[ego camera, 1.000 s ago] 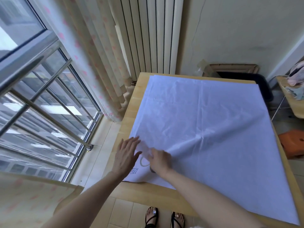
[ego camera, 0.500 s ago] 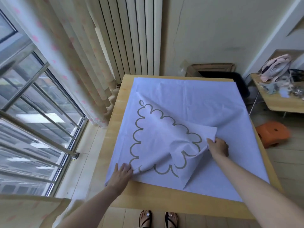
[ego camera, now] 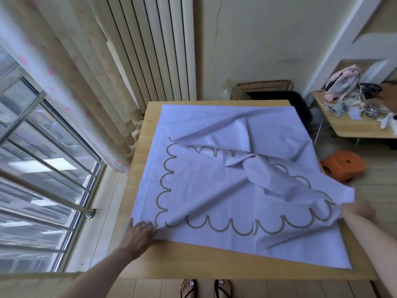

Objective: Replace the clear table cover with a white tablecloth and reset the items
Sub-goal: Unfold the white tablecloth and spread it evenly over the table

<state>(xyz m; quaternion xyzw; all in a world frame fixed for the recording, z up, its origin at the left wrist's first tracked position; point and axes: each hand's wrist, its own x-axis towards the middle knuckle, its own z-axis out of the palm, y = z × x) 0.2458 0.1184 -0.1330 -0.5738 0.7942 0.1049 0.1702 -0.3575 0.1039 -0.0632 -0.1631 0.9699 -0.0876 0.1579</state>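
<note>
Head view, looking down on a wooden table [ego camera: 193,265] with a white tablecloth [ego camera: 204,190] over most of its top, stopping short of the near and left edges. Half unfolded: upper layer drawn toward the right edge, rumpled into a twisted ridge across the middle, scalloped border [ego camera: 219,227] in olive showing along the near and left sides. At the near left corner of the cloth, left hand [ego camera: 139,235] with fingers straight and spread, pressing the fabric flat against the table. At the right edge, right hand [ego camera: 357,212] closed on the lifted corner of the upper layer (motion-blurred, exact finger placement not readable). Beyond the right edge, orange stool [ego camera: 343,165] on the floor and cluttered side table [ego camera: 354,130]; off the left edge, curtain [ego camera: 86,93] and window [ego camera: 43,168].
</note>
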